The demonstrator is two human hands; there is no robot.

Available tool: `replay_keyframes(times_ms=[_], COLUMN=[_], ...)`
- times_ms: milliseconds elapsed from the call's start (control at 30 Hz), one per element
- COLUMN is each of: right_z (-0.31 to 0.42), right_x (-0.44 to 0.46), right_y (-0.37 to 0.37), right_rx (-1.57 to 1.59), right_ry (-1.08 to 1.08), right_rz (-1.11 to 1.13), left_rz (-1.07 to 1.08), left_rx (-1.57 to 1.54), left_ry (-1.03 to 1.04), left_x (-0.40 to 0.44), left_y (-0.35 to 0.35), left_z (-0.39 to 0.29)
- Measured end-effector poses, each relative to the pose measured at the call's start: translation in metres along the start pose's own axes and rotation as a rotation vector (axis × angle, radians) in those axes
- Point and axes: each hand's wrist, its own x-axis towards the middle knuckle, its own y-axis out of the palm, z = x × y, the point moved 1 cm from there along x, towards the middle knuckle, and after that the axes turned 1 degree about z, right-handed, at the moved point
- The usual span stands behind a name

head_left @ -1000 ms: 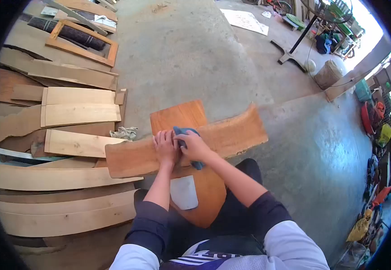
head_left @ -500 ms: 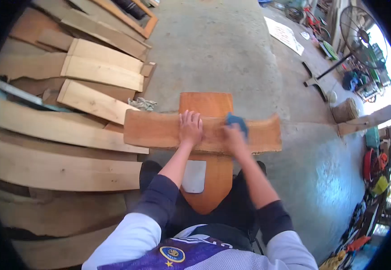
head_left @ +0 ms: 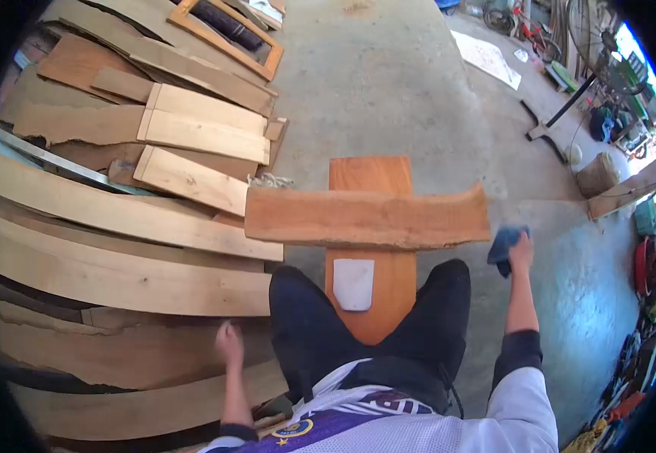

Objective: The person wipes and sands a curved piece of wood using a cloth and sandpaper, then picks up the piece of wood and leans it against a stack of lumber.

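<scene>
A reddish-brown plank with a wavy edge (head_left: pixel 365 219) lies crosswise on an orange wooden board (head_left: pixel 388 279). Out beyond the plank's right end, my right hand (head_left: pixel 522 253) grips a dark blue cloth (head_left: pixel 504 243), which hangs over the floor. My left hand (head_left: pixel 230 343) is down beside my left leg, above the boards on that side; its fingers look curled in and hold nothing that I can see, with slight blur. A whitish flat pad with rounded corners (head_left: pixel 354 285) rests on the orange board between my knees.
Long pale boards (head_left: pixel 116 279) are spread over the floor at the left. A wooden frame (head_left: pixel 226 34) lies at the far left. A standing fan (head_left: pixel 562 113), a log stump (head_left: pixel 598 175) and assorted clutter line the right side.
Both hands have left the plank. The left drew back and down to the left; the right carried the blue cloth off to the right. The view has shifted a little.
</scene>
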Motion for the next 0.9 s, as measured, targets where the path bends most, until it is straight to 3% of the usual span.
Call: replay_keyframes(times_ms=[67, 133, 167, 200, 233, 267, 300, 400, 433, 500, 567, 600, 700, 767, 800, 833, 900], right_z=[-0.005, 0.015, 0.024, 0.037, 0.081, 0.127, 0.172, 0.281, 0.302, 0.344, 0.364, 0.369, 0.354, 0.320, 0.292, 0.261, 0.201], right_x=[-0.007, -0.023, -0.016, -0.008, -0.016, -0.032, -0.049, -0.107, -0.123, -0.160, -0.172, -0.174, -0.138, -0.100, -0.071, -0.046, -0.004], right_y=[-0.013, -0.014, 0.010, 0.036, 0.044, 0.050, 0.047, 0.078, 0.106, 0.103, 0.113, 0.100, 0.099, 0.059, 0.067, 0.067, 0.076], right_rx=[0.005, 0.054, 0.161, 0.270, 0.399, 0.499, 0.268, 0.421, 0.525, 0.534, 0.610, 0.478, 0.689, 0.682, 0.415, 0.384, 0.398], right_ry=[0.111, 0.123, -0.074, -0.274, -0.260, -0.315, -0.351, -0.617, -0.753, -0.797, -0.983, -1.010, -0.952, -0.655, -0.515, -0.514, -0.382], right_rz=[-0.120, -0.258, -0.331, -0.402, -0.280, -0.178, -0.043, 0.154, 0.038, 0.197, 0.246, 0.240, -0.023, 0.112, 0.089, -0.080, -0.189], left_rz=[0.060, 0.195, 0.396, 0.528, 0.788, 0.856, 0.873, 0.795, 0.768, 0.720, 0.684, 0.668, 0.627, 0.613, 0.610, 0.607, 0.608], left_rx=[0.015, -0.008, -0.064, 0.023, 0.076, 0.076, 0.067, 0.025, 0.015, 0.004, -0.007, -0.007, -0.011, -0.011, -0.007, -0.006, -0.001], left_ry=[-0.158, -0.148, -0.136, -0.017, 0.001, 0.010, 0.007, -0.024, -0.033, -0.044, -0.065, -0.068, -0.107, -0.130, -0.140, -0.149, -0.164], left_x=[-0.045, -0.092, -0.111, -0.136, -0.154, -0.164, -0.167, -0.157, -0.154, -0.144, -0.136, -0.131, -0.116, -0.104, -0.097, -0.091, -0.078], left_y=[-0.026, -0.021, -0.039, -0.036, -0.045, -0.045, -0.044, -0.040, -0.039, -0.036, -0.040, -0.038, -0.042, -0.042, -0.041, -0.039, -0.037], left_z=[0.002, 0.012, -0.037, -0.034, -0.037, -0.044, -0.054, -0.080, -0.086, -0.097, -0.106, -0.109, -0.120, -0.127, -0.130, -0.133, -0.140])
